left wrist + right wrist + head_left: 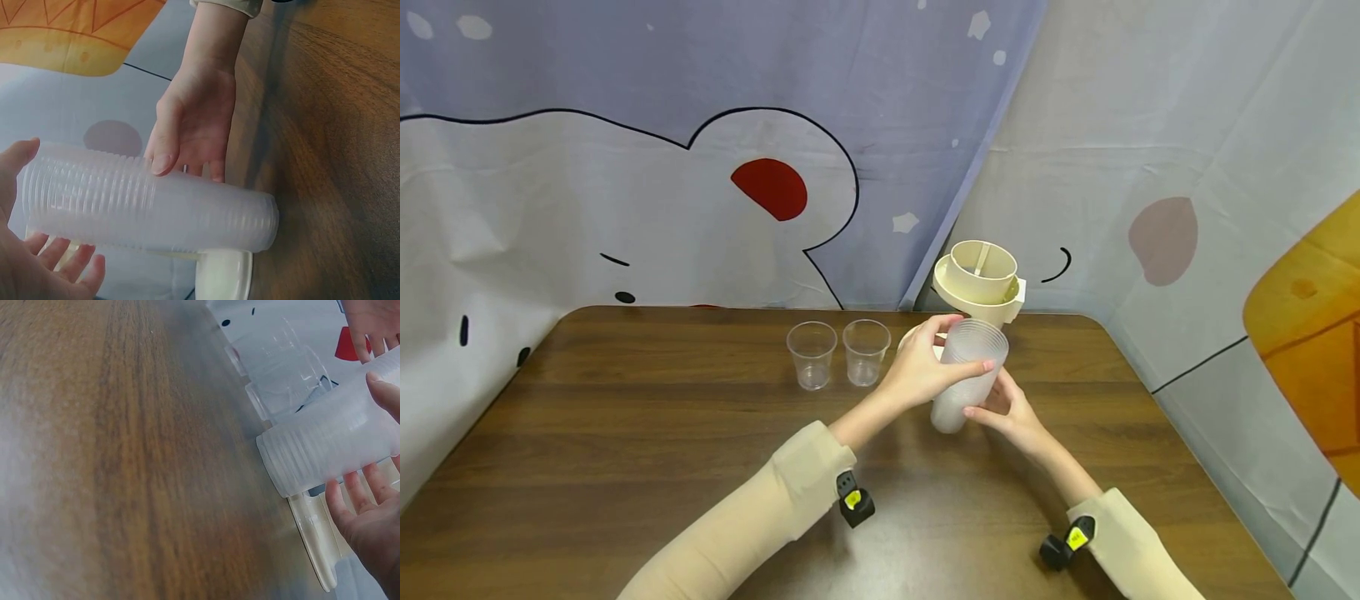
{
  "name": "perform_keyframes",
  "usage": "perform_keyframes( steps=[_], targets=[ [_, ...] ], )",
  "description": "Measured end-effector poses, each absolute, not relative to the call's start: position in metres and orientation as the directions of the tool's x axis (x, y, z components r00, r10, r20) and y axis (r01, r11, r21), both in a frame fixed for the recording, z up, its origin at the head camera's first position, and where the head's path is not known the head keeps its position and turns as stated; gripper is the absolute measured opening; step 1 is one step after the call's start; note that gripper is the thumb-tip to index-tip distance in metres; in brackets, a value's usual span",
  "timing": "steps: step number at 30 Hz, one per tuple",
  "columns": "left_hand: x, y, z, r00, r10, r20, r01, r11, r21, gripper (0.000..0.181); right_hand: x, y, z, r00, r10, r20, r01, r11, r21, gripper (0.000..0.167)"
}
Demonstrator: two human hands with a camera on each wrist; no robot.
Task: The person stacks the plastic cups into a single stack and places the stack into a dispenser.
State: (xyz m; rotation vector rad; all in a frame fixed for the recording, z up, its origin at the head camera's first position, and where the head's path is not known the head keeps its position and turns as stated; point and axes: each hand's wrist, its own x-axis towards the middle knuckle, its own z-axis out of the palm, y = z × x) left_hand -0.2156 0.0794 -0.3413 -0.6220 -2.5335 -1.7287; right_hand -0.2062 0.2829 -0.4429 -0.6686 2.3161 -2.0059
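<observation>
A tall stack of nested clear plastic cups is held tilted just above the table, its mouths facing up. My left hand grips the upper, rim end, thumb across the near side and fingers round the far side. Lower down, my right hand holds the stack between thumb and fingers. In the left wrist view the stack shows its many ridged rims near the left fingers. The right wrist view shows its base end close over the wood, with the right hand beside it.
Two single clear cups, a left one and a right one, stand upright left of my hands. Behind the stack rises a cream-coloured stand with a round holder on top. The brown wooden table ends at a printed curtain.
</observation>
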Motion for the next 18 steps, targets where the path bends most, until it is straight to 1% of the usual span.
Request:
perform_keyframes(
  steps=[8,14,18],
  targets=[
    [-0.2146,0.0803,-0.3425,-0.925,0.305,0.226,0.322,0.316,0.893,0.072,-0.2058,0.2828,-0.4435,-0.909,-0.315,0.272,-0.314,0.088,-0.945,0.075],
    [-0.2130,0.0800,-0.3432,-0.926,0.317,0.203,0.300,0.297,0.906,0.072,-0.2049,0.2822,-0.4431,-0.916,-0.301,0.264,-0.305,0.099,-0.947,0.075],
    [-0.2108,0.0795,-0.3437,-0.924,0.319,0.212,0.307,0.284,0.908,0.073,-0.2044,0.2816,-0.4425,-0.918,-0.299,0.261,-0.302,0.101,-0.948,0.076]
  ],
)
